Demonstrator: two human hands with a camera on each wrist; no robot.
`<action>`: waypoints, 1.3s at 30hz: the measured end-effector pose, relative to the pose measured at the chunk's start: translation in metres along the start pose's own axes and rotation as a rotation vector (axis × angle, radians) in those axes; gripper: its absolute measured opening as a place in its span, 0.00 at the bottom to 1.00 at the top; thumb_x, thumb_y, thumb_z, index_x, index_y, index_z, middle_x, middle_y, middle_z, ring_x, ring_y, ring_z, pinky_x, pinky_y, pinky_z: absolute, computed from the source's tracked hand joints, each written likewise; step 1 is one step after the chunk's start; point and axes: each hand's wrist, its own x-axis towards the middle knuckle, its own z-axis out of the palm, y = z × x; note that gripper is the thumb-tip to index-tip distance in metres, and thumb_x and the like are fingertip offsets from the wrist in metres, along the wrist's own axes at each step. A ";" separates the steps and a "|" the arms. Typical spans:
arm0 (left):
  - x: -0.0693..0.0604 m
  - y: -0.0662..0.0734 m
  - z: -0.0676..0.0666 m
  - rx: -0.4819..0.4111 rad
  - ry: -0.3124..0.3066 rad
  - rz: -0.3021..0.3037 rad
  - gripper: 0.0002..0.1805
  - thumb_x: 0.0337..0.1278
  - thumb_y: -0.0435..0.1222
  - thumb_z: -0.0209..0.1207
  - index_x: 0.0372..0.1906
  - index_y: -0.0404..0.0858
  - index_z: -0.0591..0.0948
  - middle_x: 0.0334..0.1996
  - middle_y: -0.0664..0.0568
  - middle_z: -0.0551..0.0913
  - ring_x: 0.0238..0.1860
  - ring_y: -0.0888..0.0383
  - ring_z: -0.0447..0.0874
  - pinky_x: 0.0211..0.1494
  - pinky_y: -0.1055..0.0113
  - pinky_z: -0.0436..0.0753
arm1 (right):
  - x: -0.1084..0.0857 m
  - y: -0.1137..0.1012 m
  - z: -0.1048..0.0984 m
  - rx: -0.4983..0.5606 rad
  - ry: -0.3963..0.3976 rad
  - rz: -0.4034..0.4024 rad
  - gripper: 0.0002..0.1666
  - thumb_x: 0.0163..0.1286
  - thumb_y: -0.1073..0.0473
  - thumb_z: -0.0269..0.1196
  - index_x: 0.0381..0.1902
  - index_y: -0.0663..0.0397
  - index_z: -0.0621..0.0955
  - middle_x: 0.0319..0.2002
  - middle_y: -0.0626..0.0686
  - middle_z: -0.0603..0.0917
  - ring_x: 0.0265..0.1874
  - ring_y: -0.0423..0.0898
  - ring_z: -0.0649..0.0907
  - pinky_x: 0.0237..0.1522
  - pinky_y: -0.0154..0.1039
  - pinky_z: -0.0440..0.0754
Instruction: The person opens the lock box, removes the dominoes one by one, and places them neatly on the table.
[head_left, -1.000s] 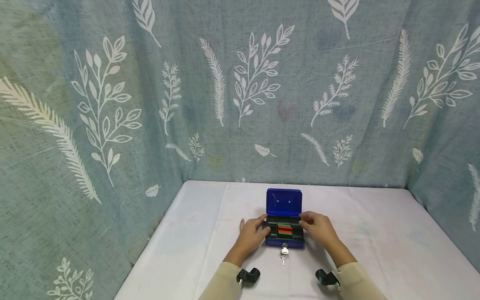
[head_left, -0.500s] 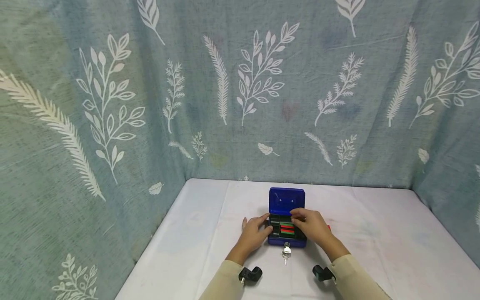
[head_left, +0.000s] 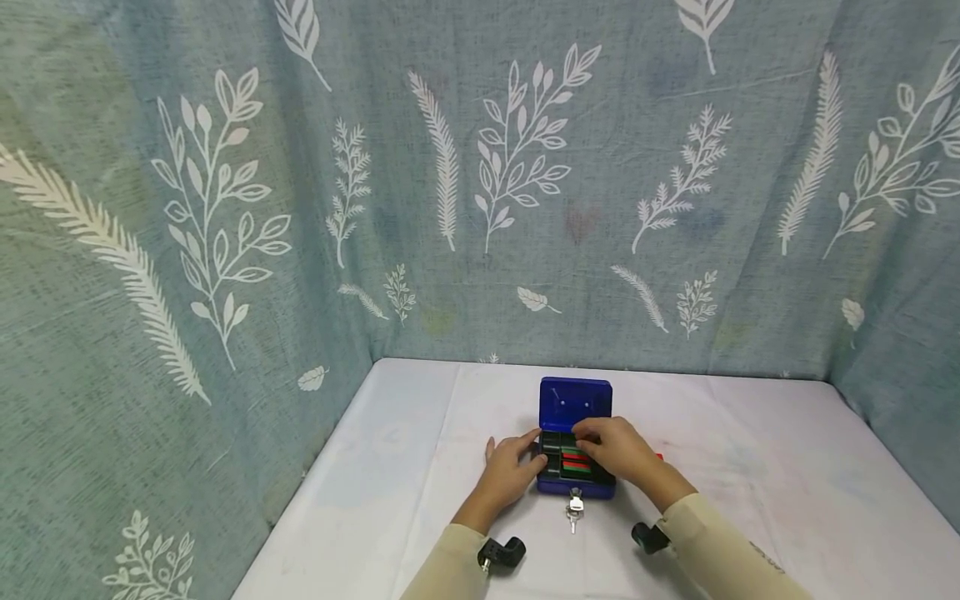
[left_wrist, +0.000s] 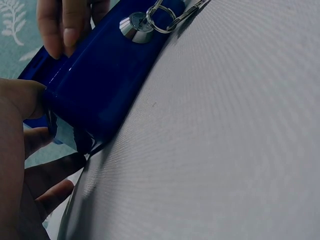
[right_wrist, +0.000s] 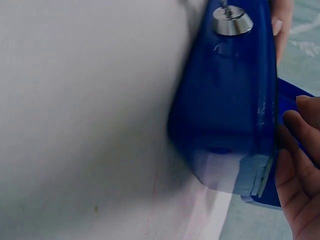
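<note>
A blue cash box [head_left: 553, 486] stands open on the table, its lid [head_left: 576, 400] raised at the back. Inside is a black tray [head_left: 551, 441] with compartments, and red and green strips [head_left: 577, 467] lie in the middle one. Keys [head_left: 574, 510] hang from the front lock [left_wrist: 136, 27]. My left hand [head_left: 501, 475] holds the box's left side, thumb over the rim and fingers along the outer wall. Above the tray, my right hand [head_left: 617, 446] reaches in from the right with bent fingers; the box wall [right_wrist: 225, 90] and the hand hide whatever its fingertips touch.
A small red thing [head_left: 660, 456] shows just behind the right hand, mostly hidden. White cloth covers the table [head_left: 405, 500]. A leaf-patterned curtain [head_left: 450, 308] encloses the back and sides. A black wrist mount [head_left: 502, 552] sits at the left sleeve.
The right hand has moved left from the box's right rim to over the middle of the tray, uncovering the red thing beside it. The left hand stays at the box's left side.
</note>
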 end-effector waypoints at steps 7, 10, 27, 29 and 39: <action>0.000 0.000 0.000 0.001 -0.001 0.012 0.28 0.59 0.49 0.57 0.64 0.45 0.77 0.51 0.55 0.84 0.58 0.51 0.75 0.67 0.32 0.46 | 0.000 0.000 0.001 -0.033 -0.066 -0.039 0.10 0.62 0.60 0.68 0.43 0.51 0.86 0.35 0.42 0.85 0.38 0.40 0.83 0.46 0.46 0.81; 0.001 -0.001 -0.001 0.009 0.000 0.016 0.29 0.59 0.49 0.57 0.64 0.45 0.77 0.52 0.55 0.84 0.58 0.51 0.76 0.66 0.31 0.46 | 0.001 -0.001 0.002 -0.044 -0.087 -0.056 0.10 0.63 0.59 0.68 0.44 0.50 0.86 0.37 0.43 0.85 0.38 0.40 0.82 0.46 0.46 0.81; 0.001 -0.002 0.000 0.003 -0.006 0.004 0.28 0.59 0.49 0.57 0.65 0.46 0.77 0.53 0.56 0.83 0.59 0.53 0.75 0.67 0.33 0.46 | -0.002 -0.006 0.007 -0.205 -0.141 -0.190 0.09 0.66 0.62 0.65 0.43 0.52 0.86 0.40 0.46 0.86 0.43 0.44 0.83 0.48 0.45 0.81; 0.000 -0.001 0.000 0.008 -0.004 0.010 0.28 0.60 0.49 0.57 0.65 0.46 0.77 0.52 0.56 0.83 0.58 0.53 0.75 0.67 0.33 0.46 | -0.003 -0.006 0.007 -0.208 -0.146 -0.195 0.09 0.66 0.62 0.64 0.44 0.52 0.86 0.40 0.46 0.86 0.43 0.45 0.83 0.48 0.45 0.81; 0.000 -0.001 -0.001 0.008 0.013 0.031 0.28 0.60 0.49 0.57 0.64 0.45 0.77 0.48 0.55 0.85 0.57 0.52 0.76 0.67 0.32 0.47 | -0.002 -0.006 0.006 -0.221 -0.145 -0.259 0.12 0.67 0.63 0.63 0.48 0.53 0.84 0.42 0.47 0.85 0.42 0.44 0.83 0.47 0.45 0.82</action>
